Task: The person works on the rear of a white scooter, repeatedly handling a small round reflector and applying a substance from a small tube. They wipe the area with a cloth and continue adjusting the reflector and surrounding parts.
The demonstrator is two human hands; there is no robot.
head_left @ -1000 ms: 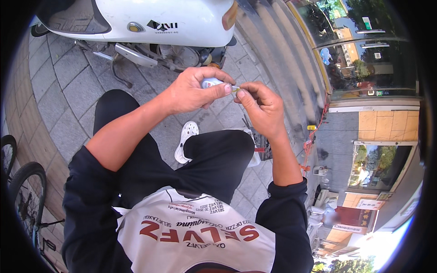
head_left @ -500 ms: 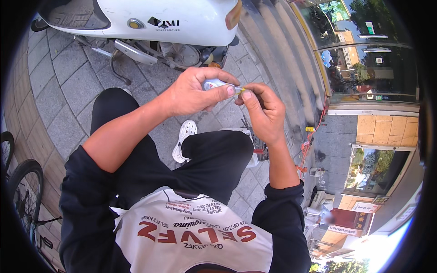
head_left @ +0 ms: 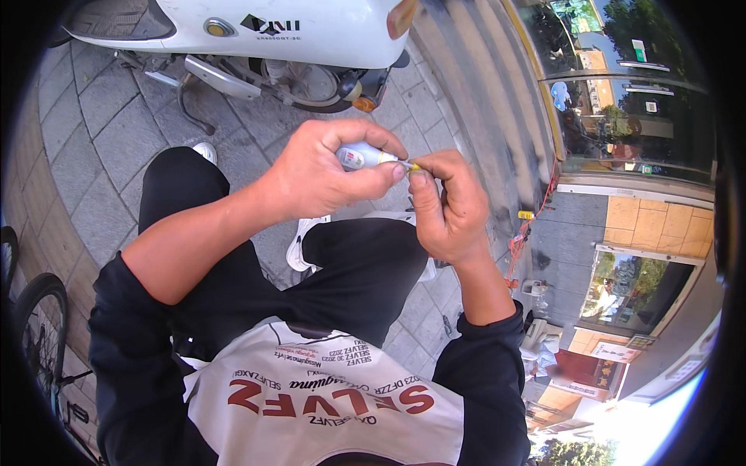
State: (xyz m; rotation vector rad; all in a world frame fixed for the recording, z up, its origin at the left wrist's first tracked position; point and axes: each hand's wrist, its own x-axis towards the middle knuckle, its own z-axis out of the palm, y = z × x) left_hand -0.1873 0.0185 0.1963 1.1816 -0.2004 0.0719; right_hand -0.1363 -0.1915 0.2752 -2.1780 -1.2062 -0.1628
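Note:
My left hand (head_left: 315, 175) is closed around a small whitish squeeze bottle (head_left: 364, 156), with the thumb below it and a finger above. The bottle lies tilted, its narrow nozzle pointing right. At the nozzle's end is a small yellow tip (head_left: 414, 166), pinched between the thumb and finger of my right hand (head_left: 452, 206). Whether the tip is still joined to the nozzle cannot be made out. Both hands are raised in front of my bent knees, the fingertips almost meeting.
A white scooter (head_left: 334, 35) stands on its stand across the grey paving (head_left: 116, 144). Steps (head_left: 486, 85) lead toward glass doors (head_left: 629, 124) at the right. A bicycle wheel (head_left: 43, 318) is at the far left. An orange cord (head_left: 516, 250) trails near the wall.
Both hands have come slightly lower in the picture, with the bottle still in the left and the yellow tip still in the right. The view has shifted a little.

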